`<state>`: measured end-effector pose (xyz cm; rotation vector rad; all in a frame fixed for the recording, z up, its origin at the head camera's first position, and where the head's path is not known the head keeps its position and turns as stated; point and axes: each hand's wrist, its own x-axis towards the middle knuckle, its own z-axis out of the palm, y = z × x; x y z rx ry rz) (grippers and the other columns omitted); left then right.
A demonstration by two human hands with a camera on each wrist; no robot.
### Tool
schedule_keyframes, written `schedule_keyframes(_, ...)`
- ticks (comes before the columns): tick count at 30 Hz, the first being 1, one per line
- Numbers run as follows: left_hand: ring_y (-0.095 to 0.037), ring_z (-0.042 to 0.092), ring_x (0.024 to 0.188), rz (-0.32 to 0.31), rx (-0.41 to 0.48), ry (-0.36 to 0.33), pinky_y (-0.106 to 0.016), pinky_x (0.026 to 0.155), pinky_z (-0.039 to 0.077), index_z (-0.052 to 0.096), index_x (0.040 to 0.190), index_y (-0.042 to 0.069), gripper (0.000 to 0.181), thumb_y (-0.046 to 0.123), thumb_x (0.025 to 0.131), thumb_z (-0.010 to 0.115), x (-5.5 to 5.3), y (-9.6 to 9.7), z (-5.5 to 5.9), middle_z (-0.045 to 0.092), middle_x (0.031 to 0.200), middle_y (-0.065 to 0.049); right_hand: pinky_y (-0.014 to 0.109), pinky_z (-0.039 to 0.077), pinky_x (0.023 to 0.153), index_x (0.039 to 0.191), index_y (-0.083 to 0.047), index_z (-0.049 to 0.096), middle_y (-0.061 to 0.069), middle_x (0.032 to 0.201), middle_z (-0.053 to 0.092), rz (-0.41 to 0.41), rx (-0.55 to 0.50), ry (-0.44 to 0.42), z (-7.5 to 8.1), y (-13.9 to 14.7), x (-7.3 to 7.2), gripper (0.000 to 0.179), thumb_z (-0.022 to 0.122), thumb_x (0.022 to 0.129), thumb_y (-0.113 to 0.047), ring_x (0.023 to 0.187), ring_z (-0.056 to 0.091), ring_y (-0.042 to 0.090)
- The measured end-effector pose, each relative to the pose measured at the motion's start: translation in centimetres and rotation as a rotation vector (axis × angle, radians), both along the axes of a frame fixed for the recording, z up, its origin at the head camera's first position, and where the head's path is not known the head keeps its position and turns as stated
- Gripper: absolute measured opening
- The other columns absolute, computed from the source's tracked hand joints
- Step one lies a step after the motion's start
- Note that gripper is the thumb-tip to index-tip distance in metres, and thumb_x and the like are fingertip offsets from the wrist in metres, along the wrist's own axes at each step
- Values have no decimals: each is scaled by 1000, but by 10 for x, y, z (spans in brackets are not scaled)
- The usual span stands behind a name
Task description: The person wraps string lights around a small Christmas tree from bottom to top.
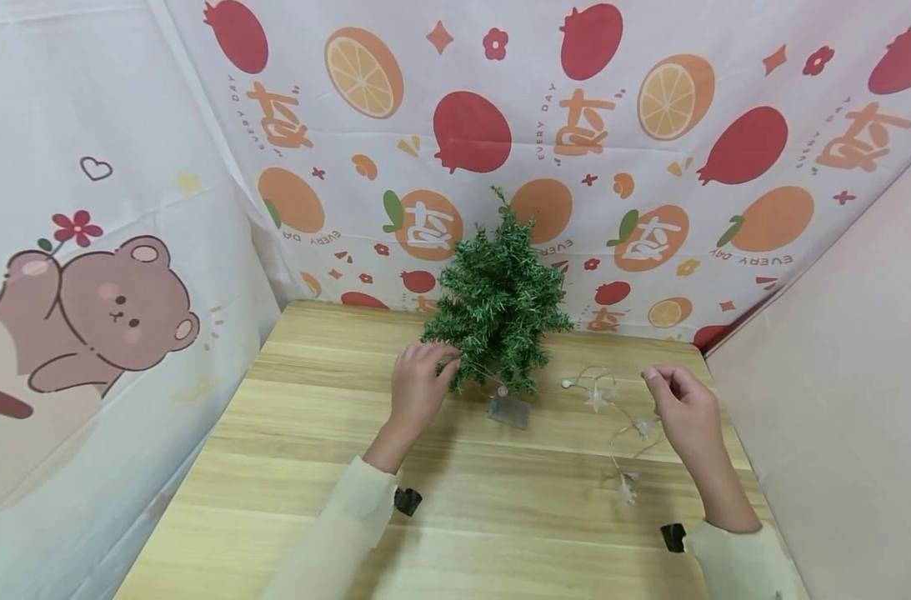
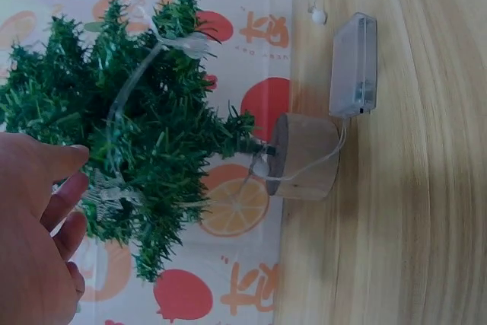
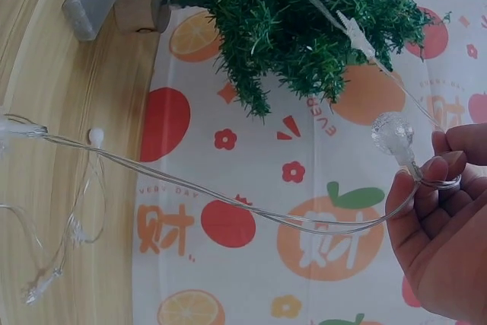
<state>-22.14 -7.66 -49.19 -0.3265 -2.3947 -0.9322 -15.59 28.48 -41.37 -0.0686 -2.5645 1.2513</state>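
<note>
A small green artificial tree (image 1: 500,292) stands on a round wooden base (image 2: 304,156), wrapped by a clear fairy-light string with a star light (image 2: 110,195) on its branches. My left hand (image 1: 419,383) is at the tree's lower left side, its loosely bent fingers (image 2: 72,230) beside that star light. On the right, my right hand (image 3: 449,226) pinches the string's wire, with a round clear bulb (image 3: 393,133) just above the fingertips. From this hand one strand runs up to the tree and a doubled length (image 3: 251,207) sags toward the table.
A clear battery box (image 1: 509,412) lies on the wooden table (image 1: 290,467) in front of the tree, wired to the string. Loose star and ball lights (image 1: 596,398) hang or lie between tree and right hand. Printed cloth (image 1: 470,133) rises behind; a bear-print cloth (image 1: 125,308) stands left.
</note>
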Motion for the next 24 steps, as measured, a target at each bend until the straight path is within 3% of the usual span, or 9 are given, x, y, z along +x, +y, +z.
schedule_keyframes(3,-23,62,89,-16,14,46,-38,77,48,77,101,13,13,16,88,79,8,6,4,76,102,-3,28,44,53,107,-11,69,7,73,55,4,0,-1,0,-3,-1,37,57,102,-45,60,52,15)
schedule_keyframes(7,-13,62,74,-102,67,39,-27,63,50,77,102,14,13,19,90,77,23,23,17,75,97,-1,28,44,54,107,-11,69,4,71,54,17,2,14,0,-9,-5,37,57,102,-45,60,51,15)
schedule_keyframes(11,-3,54,63,-235,136,-49,-20,54,45,76,107,16,15,23,93,74,35,48,32,73,96,5,26,43,55,107,-11,70,4,71,54,28,15,40,-1,-16,-8,35,56,103,-43,61,50,15)
schedule_keyframes(15,0,50,62,-334,182,-186,-19,53,44,75,112,22,18,29,96,70,45,79,48,70,99,11,25,43,56,107,-11,71,5,75,55,41,22,54,1,-22,-10,35,56,103,-42,62,48,15)
schedule_keyframes(19,-2,48,59,-382,203,-268,-20,52,43,73,115,25,21,35,99,65,47,109,62,68,99,15,26,42,55,106,-10,70,5,76,55,57,12,57,3,-28,-11,36,56,103,-43,62,47,15)
schedule_keyframes(24,-4,44,58,-407,228,-284,-21,52,38,72,119,23,25,36,100,64,35,136,71,69,100,13,27,41,53,107,-10,70,4,76,54,96,4,46,4,-34,-10,36,56,103,-43,59,46,15)
